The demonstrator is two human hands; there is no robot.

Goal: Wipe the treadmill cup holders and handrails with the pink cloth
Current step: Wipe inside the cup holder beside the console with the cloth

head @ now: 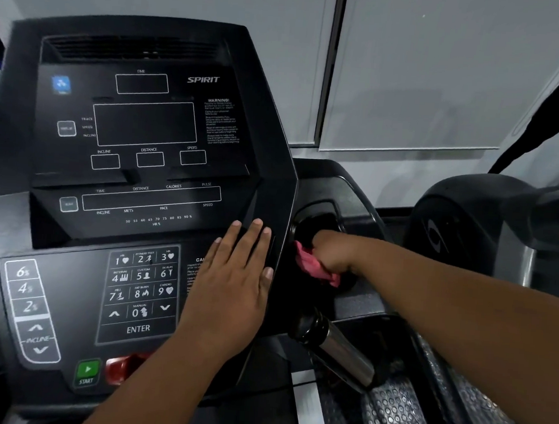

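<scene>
My right hand (333,253) is closed around the pink cloth (314,267) and pushed down into the right cup holder (321,214), a dark round recess beside the black treadmill console (144,136). Part of the cloth sticks out below my fist. My left hand (233,281) lies flat with fingers spread on the console's right side, next to the number keypad (140,288). A chrome and black handrail grip (338,351) slants down just below the cup holder.
A green START button (87,372) and a red stop button (121,368) sit at the console's lower edge. Another black exercise machine (489,226) stands to the right. White wall panels (430,73) are behind. Textured black side rail (399,415) runs bottom right.
</scene>
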